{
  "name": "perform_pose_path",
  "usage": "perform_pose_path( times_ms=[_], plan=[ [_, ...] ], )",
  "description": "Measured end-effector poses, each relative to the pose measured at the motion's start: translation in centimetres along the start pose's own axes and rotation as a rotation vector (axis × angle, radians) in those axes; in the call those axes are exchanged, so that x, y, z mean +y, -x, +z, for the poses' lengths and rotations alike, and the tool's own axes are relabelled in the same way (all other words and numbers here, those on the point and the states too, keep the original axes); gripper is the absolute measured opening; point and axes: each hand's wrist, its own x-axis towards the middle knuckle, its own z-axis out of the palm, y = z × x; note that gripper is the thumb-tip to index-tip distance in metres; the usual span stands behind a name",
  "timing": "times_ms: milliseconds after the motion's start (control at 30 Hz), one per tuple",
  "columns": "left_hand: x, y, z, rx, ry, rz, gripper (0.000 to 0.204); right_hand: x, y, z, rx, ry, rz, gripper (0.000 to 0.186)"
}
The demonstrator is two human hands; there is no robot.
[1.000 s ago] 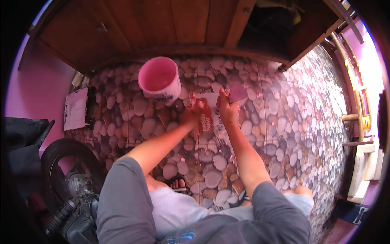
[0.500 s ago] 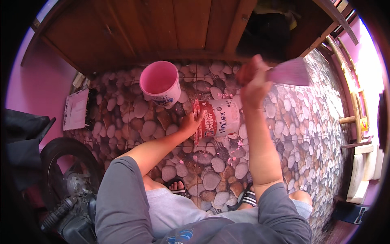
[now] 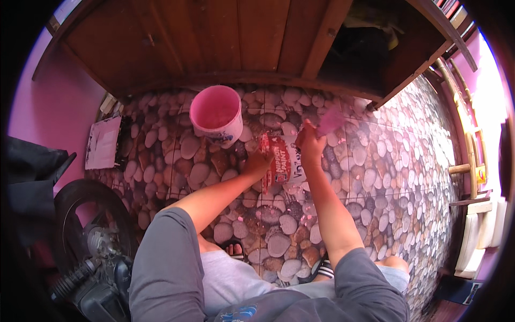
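Observation:
A white and red paint bucket [image 3: 284, 158] lies on its side on the floor, its red, pink-smeared rim toward the left. My left hand [image 3: 259, 163] is closed on that rim end. Over the bucket's right end, my right hand [image 3: 312, 144] grips a wide-bladed tool that looks like a putty knife [image 3: 331, 121], its pinkish blade pointing away to the upper right and blurred. Whether the tool touches the bucket I cannot tell. Beyond my left hand stands an upright white bucket [image 3: 217, 115], its inside coated pink.
Pebble-patterned flooring [image 3: 279, 244] carries pink flecks around the lying bucket. A wooden cabinet [image 3: 225, 40] spans the far side. At left are a pink-stained white tray [image 3: 103, 142] and a motorcycle wheel [image 3: 64, 214]. Bamboo furniture [image 3: 465, 129] stands at right.
My right hand has come down and to the left with the putty knife, from right of the bucket to its right end. My left hand stays on the rim.

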Motion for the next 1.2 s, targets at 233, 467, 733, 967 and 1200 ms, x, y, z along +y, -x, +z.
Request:
perform_pose_path(
  times_ms=[233, 467, 733, 967, 1200],
  plan=[
    [-1.4, -2.0, 0.7, 0.106, 0.051, -0.017, 0.061, -0.4, -0.8, -0.9, 0.009, 0.173, -0.760, 0.036],
    [0.3, 1.2, 1.1, 0.107, 0.567, 0.386, 0.043, 4.9, -1.6, -3.6, 0.015, -0.215, -0.067, 0.035],
    [-2.6, 2.0, 1.6, -0.115, 0.459, 0.310, 0.040, -1.2, -1.6, -0.1, -0.034, -0.069, -0.026, 0.040],
    [-4.9, 1.3, 3.1, 0.003, 0.279, 0.268, 0.047, -11.6, 1.6, 2.8, -0.176, -0.297, -0.290, 0.041],
    [1.8, 0.5, 1.8, -0.106, 0.314, 0.103, 0.046, 2.7, -0.8, -3.3, -0.033, 0.051, -0.077, 0.033]
  ],
)
